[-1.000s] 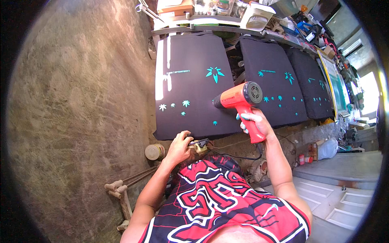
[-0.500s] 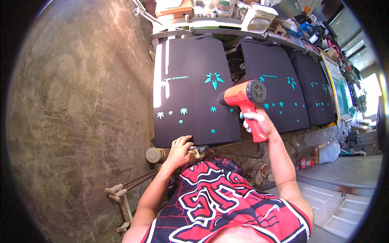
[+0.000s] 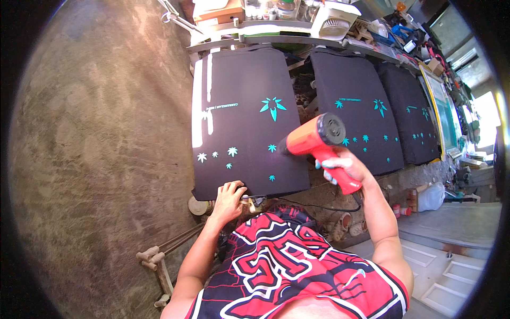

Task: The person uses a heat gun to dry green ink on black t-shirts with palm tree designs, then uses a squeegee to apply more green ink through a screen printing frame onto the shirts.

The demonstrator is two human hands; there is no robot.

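In my right hand (image 3: 344, 166) is a red heat gun (image 3: 307, 136) with a black nozzle and rear cap; my fingers wrap round its handle. The nozzle points left and down over the right side of the nearest black cloth (image 3: 241, 127), close to its teal leaf prints. This cloth looks like a shirt drawn over a flat board. My left hand (image 3: 229, 201) rests on the board's front edge, its fingers lying bent on the cloth. Whether the thumb presses from below is hidden. There are teal marks on my right fingertips.
Two more printed black cloths (image 3: 355, 111) (image 3: 408, 114) lie on boards to the right, beside a framed screen (image 3: 440, 109). A crowded shelf with a white fan (image 3: 334, 24) runs behind. The heat gun's cord (image 3: 313, 206) trails below the boards. A wooden frame (image 3: 159, 266) stands lower left.
The heat gun has tilted, its handle swinging right and its nozzle dropping slightly left and lower. My left hand stays at the board's edge. The whole view has shifted slightly.
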